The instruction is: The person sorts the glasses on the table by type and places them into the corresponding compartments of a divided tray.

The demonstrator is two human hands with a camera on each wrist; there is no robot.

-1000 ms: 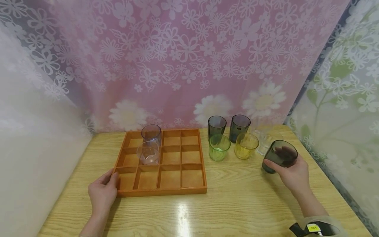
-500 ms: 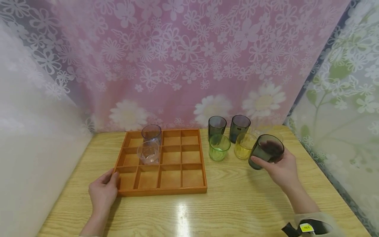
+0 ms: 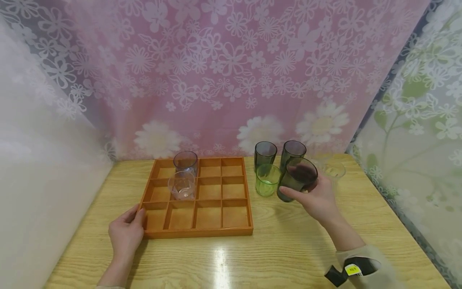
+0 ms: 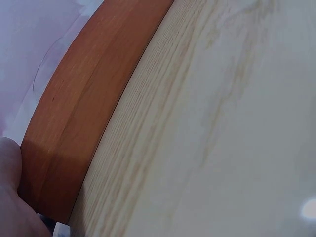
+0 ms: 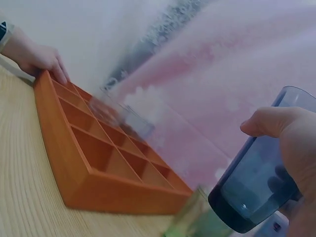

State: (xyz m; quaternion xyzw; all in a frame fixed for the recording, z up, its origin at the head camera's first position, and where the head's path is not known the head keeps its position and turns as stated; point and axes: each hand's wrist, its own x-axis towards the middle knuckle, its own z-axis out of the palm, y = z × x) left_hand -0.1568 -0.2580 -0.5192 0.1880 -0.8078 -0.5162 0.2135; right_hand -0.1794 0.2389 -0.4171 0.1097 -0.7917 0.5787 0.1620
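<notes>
My right hand (image 3: 322, 199) grips a dark grey drinking glass (image 3: 291, 181), thumb on the near side and fingers round the far side. The glass is tilted and overlaps the spot of a yellow glass, now hidden in the head view. Just left of it stands a green glass (image 3: 266, 184). My left hand (image 3: 126, 231) holds the left edge of a wooden compartment tray (image 3: 198, 233) near its front corner, thumb over the rim. Inside the tray, a clear glass (image 3: 182, 188) and a bluish glass (image 3: 185, 161) stand one behind the other in the second column.
Two dark glasses (image 3: 265, 155) stand behind the green one, near the pink floral curtain (image 3: 216, 80). Clear glassware (image 3: 335, 170) is at the back right, partly behind my right hand. Curtains also flank the wooden table (image 3: 180, 261) on both sides.
My right hand has carried the dark grey glass leftward across the table, from the clear glassware to in front of the yellow glass. My left hand and the tray have stayed put.
</notes>
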